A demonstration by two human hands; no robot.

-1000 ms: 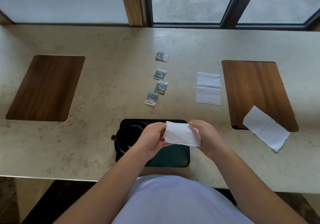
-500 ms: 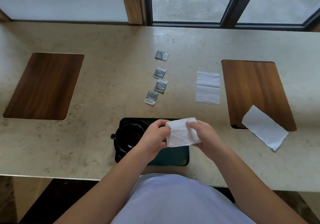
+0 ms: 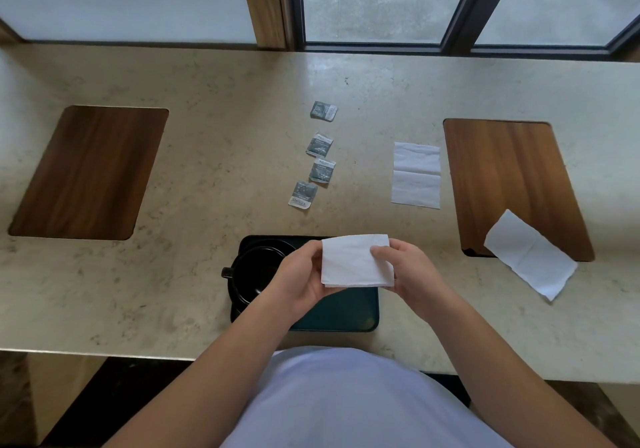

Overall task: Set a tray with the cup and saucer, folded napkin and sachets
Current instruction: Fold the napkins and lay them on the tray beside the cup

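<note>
A dark green tray [image 3: 349, 312] lies at the counter's near edge. On its left half stands a black cup [image 3: 254, 272] on a black saucer [image 3: 263, 245], handle pointing left. Above the tray's right half I hold a white folded napkin [image 3: 353, 262]: my left hand [image 3: 301, 279] grips its left edge, my right hand [image 3: 407, 269] pinches its right edge with the thumb on top. Several grey sachets [image 3: 318, 153] lie in a row on the counter beyond the tray.
Two more white napkins lie to the right: one flat on the counter [image 3: 416, 174], one [image 3: 530, 253] hanging off the corner of a wooden inlay [image 3: 512, 184]. Another wooden inlay [image 3: 90, 170] sits at the left. Windows run along the back.
The napkin went from a wide strip held between both hands to a squarer, folded shape. My hands came closer together over the tray.
</note>
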